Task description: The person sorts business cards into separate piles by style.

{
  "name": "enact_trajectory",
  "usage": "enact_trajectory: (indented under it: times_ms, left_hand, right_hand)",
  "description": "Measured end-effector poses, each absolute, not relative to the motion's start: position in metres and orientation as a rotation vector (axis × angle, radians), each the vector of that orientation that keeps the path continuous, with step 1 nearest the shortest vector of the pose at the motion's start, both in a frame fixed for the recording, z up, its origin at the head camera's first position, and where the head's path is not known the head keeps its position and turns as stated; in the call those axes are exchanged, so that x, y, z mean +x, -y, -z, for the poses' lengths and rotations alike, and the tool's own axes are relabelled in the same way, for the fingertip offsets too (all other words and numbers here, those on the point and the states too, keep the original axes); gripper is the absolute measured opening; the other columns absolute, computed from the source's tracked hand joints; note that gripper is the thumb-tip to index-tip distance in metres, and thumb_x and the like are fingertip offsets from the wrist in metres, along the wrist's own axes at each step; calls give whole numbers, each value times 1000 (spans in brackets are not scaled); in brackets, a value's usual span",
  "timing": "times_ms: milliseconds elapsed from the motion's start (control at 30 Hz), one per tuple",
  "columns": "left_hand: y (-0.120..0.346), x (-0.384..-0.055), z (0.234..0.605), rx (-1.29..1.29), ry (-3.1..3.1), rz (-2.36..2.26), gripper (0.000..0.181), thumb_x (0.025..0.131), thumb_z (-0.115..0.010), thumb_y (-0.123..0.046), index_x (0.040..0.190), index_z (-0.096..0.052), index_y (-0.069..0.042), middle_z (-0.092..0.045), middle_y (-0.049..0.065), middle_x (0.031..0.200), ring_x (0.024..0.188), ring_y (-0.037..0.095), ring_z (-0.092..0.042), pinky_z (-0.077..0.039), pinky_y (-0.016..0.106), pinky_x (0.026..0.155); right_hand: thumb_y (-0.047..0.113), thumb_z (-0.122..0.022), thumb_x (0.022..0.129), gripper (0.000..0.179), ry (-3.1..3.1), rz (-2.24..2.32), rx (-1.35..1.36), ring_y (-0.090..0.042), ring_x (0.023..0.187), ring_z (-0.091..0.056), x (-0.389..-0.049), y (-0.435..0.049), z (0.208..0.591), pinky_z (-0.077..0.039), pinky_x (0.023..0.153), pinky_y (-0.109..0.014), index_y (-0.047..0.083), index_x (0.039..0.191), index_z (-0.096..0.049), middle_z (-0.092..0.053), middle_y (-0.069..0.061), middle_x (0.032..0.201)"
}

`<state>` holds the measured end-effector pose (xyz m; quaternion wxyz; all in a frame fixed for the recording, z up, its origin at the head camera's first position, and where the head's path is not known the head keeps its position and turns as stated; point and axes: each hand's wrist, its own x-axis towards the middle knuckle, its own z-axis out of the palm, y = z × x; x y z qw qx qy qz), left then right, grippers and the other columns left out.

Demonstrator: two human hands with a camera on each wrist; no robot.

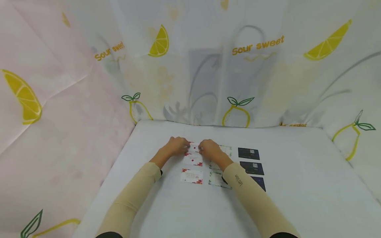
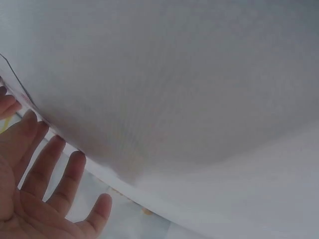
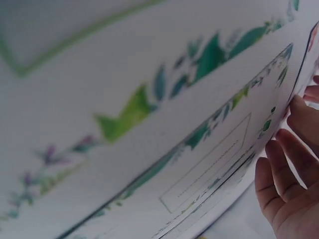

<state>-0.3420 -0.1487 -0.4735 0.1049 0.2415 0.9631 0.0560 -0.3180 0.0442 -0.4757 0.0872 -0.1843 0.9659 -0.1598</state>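
At the top of the left column lies a white card with red floral corners and a red dot (image 1: 194, 147). My left hand (image 1: 177, 146) pinches its left edge with thumb and forefinger close together, the other fingers spread, as the left wrist view shows. From the other side my right hand (image 1: 212, 150) pinches the card's right edge, its remaining fingers slightly bent near the tabletop. Below it sit a second red-flowered card (image 1: 192, 160) and a third (image 1: 191, 176). The right hand and forearm partly cover the green-leaf cards (image 3: 214, 164) of the middle column.
Dark cards with a small printed square (image 1: 248, 153) form the right column, the lowest (image 1: 258, 182) partly behind my right sleeve. All lie on a white tabletop (image 1: 300, 172). A lemon-print curtain (image 1: 190, 76) stands along the back and sides.
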Motion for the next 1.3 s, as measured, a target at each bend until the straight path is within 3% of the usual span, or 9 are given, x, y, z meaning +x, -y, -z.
enact_trajectory:
  times_ms: [267, 467, 700, 967, 1300]
  left_hand:
    - [143, -338, 462, 723, -2794, -97, 27, 95, -66, -22, 120, -72, -15, -62, 3, 137, 130, 29, -54, -35, 59, 105]
    - [145, -337, 461, 721, -2794, -53, 30, 97, -63, -24, 126, -69, -18, -57, -5, 142, 133, 27, -52, -35, 56, 108]
    - [143, -338, 458, 732, -2757, -48, 31, 96, -64, -23, 126, -69, -19, -60, -3, 139, 130, 28, -53, -31, 56, 111]
    - [141, -336, 457, 682, -2739, -51, 31, 97, -62, -24, 128, -68, -21, -60, -2, 140, 133, 29, -51, -26, 55, 115]
    - [140, -334, 456, 713, -2775, 16, 31, 96, -64, -21, 126, -69, -20, -62, -2, 137, 127, 29, -56, -30, 55, 110]
  right_hand:
    - [17, -65, 96, 22, -2924, 394, -638, -26, 113, -65, -316, -48, 474, -47, 101, -41, 8, 114, -74, -72, -6, 116]
    - [16, -63, 97, 17, -2898, 357, -630, -23, 99, -66, -315, -46, 467, -50, 95, -40, 7, 104, -75, -73, -7, 106]
    - [17, -58, 100, 23, -2870, 365, -532, -25, 112, -63, -311, -43, 469, -46, 104, -41, 7, 116, -72, -71, -7, 114]
    - [18, -60, 99, 19, -2915, 276, -572, -19, 87, -60, -311, -46, 472, -50, 91, -39, 8, 106, -75, -73, -5, 101]
    - [12, -62, 96, 17, -2909, 338, -534, -16, 77, -58, -310, -45, 471, -53, 86, -36, 7, 99, -78, -75, -5, 98]
